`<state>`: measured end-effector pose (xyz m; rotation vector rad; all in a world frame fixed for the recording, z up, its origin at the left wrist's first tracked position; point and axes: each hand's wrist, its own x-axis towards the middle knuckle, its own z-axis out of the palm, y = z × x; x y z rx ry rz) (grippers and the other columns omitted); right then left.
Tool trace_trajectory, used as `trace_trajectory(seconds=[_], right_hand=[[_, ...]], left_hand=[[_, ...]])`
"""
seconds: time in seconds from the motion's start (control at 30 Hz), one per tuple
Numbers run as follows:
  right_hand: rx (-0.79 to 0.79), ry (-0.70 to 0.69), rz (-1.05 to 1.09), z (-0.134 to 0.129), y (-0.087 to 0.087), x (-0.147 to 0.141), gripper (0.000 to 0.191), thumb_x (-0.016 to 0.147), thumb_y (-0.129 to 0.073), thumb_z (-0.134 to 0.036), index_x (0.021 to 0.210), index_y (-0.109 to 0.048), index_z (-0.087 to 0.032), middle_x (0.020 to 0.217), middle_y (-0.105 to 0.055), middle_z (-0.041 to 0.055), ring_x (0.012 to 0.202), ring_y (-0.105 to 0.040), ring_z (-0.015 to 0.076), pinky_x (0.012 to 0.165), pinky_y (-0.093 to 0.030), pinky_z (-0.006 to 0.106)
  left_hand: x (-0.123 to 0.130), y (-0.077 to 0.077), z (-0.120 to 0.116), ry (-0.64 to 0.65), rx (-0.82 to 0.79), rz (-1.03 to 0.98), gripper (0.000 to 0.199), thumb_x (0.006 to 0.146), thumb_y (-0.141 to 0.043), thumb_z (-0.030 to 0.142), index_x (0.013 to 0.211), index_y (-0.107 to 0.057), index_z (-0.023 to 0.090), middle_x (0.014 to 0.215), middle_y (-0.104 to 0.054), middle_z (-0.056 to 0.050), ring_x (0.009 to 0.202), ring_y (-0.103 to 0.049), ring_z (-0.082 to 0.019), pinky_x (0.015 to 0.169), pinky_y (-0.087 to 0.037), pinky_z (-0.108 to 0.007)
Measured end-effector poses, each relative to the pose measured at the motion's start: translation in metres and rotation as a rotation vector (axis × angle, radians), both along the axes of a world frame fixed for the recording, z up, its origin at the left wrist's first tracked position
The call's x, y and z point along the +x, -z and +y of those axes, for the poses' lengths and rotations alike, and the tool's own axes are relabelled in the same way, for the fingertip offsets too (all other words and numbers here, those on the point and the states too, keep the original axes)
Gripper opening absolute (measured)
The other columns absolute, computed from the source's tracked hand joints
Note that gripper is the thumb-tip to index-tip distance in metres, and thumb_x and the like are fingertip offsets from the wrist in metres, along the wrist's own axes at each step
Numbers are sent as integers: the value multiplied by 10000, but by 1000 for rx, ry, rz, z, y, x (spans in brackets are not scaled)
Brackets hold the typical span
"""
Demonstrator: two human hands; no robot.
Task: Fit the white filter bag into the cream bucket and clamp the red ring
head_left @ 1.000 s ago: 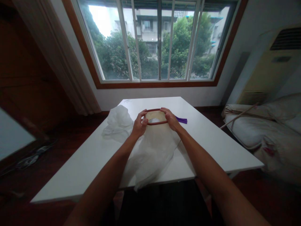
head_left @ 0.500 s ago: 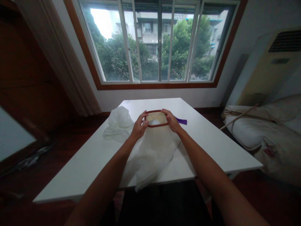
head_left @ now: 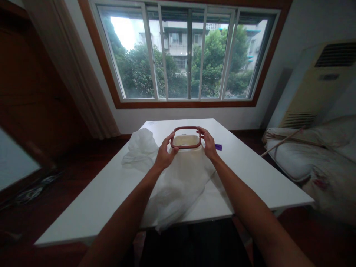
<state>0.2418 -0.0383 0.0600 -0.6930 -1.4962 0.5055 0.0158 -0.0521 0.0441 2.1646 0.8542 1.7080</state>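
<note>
Both my hands grip a brown rounded-rectangular ring by its two short sides. My left hand closes on its left side, thumb along the near corner. My right hand holds the right side with the fingers at the far corner. Under the ring stands a cream bin-like container; its mouth shows through the ring, which is raised off the rim. A thin translucent white plastic bag lies at the container's near side and spreads over the table edge. How the bag meets the container is partly hidden.
A crumpled white plastic bag lies left on the white table. Behind my right hand is a purple strip. Beyond the table is a window; at right, a covered sofa with a stick across it.
The brown ring has come up off the container's rim, and the mouth now shows below it. Both hands have moved with it. The view has tilted slightly upward.
</note>
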Motion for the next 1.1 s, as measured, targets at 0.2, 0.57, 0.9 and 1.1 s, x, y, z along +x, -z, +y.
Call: trace_trajectory(seconds=[0.2, 0.57, 0.9, 1.1], right_hand=[[118, 39, -4, 0, -4, 2, 436, 921, -499, -592, 1229, -633, -315, 1229, -561, 84, 1117, -564, 261, 977, -495, 460], [304, 198, -237, -19, -14, -2, 256, 957, -498, -471, 1051, -648, -287, 1145, -598, 90, 1203, -494, 301, 1090, -349, 541], [507, 398, -643, -35, -20, -17, 276, 940, -596, -394, 1171, -695, -279, 859, -672, 36, 864, -560, 208, 926, -365, 430], [548, 171, -713, -45, -19, -25, 385, 960, -512, -288, 1339, -577, -273, 1187, -689, 53, 1091, -588, 233, 995, -385, 454]], left_hand=[[1, 0, 6, 54, -86, -300, 521, 964, -407, 587, 1316, -520, 219, 1305, -601, -137, 1198, -603, -254, 1057, -449, -485], [-2, -1, 9, -128, -170, -347, 553, 964, -399, 593, 1411, -409, 267, 1415, -532, -144, 1189, -596, -254, 1011, -464, -490], [16, -4, -15, -141, 133, 144, 611, 941, -532, 484, 1480, -354, 258, 1505, -439, -129, 1361, -453, -266, 1103, -408, -488], [15, -4, -14, -94, 173, 187, 397, 996, -430, 431, 1328, -503, 226, 1482, -458, -122, 1404, -404, -239, 1168, -331, -491]])
